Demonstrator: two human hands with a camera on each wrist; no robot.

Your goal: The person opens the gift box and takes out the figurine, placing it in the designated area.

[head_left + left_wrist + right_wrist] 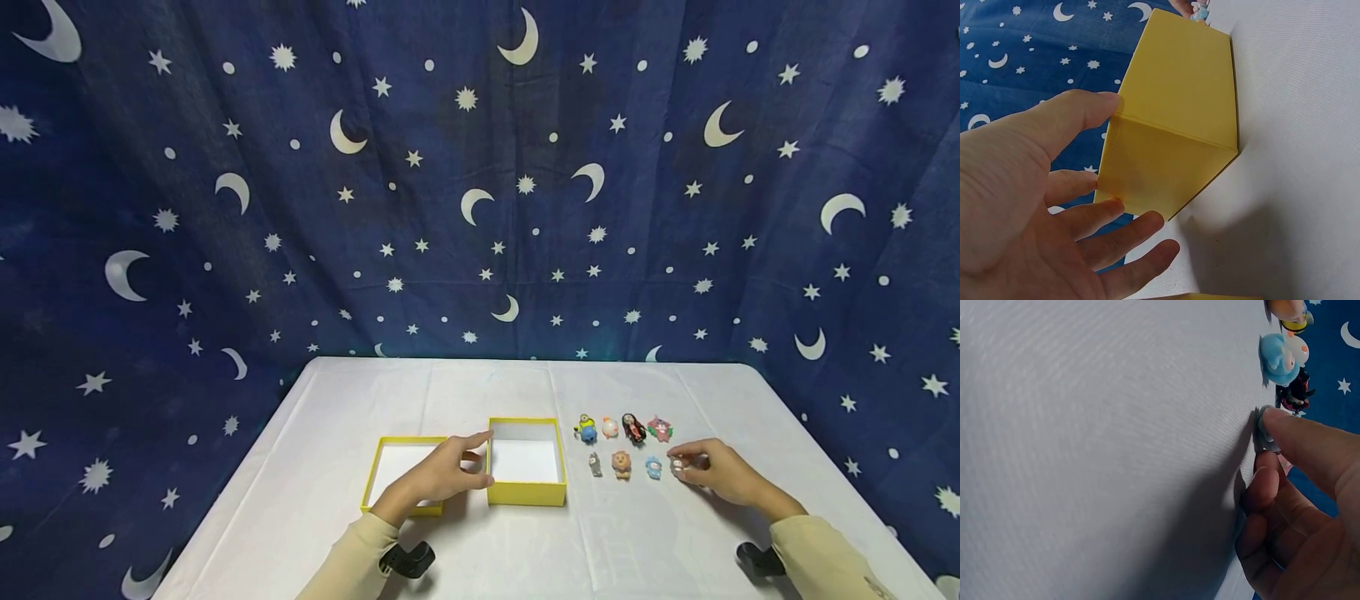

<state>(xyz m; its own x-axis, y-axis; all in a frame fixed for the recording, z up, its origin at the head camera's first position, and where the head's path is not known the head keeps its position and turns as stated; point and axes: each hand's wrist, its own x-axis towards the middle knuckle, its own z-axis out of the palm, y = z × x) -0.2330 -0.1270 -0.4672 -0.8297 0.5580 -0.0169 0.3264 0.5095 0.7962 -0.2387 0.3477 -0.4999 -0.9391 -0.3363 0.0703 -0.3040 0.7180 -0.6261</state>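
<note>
My left hand (442, 471) is spread along the left side of an open yellow box (527, 494) with a white inside. In the left wrist view its thumb touches the box edge, and the loosely extended fingers are at the side wall. My right hand (720, 473) pinches a small grey figurine (1265, 428) between thumb and fingers, down at the cloth. The fingers partly hide this figurine. Just left of it stands a light-blue figurine (654, 467), then a brown lion-like figurine (621, 465) and another grey figurine (595, 464).
Behind that row stand a yellow-and-blue figurine (587, 429), a round white one (610, 428), a black-haired doll (634, 428) and a pink-and-green figurine (660, 429). A shallow yellow-rimmed lid (397, 467) lies left of the box, partly behind the left hand. White cloth (495, 550) covers the table.
</note>
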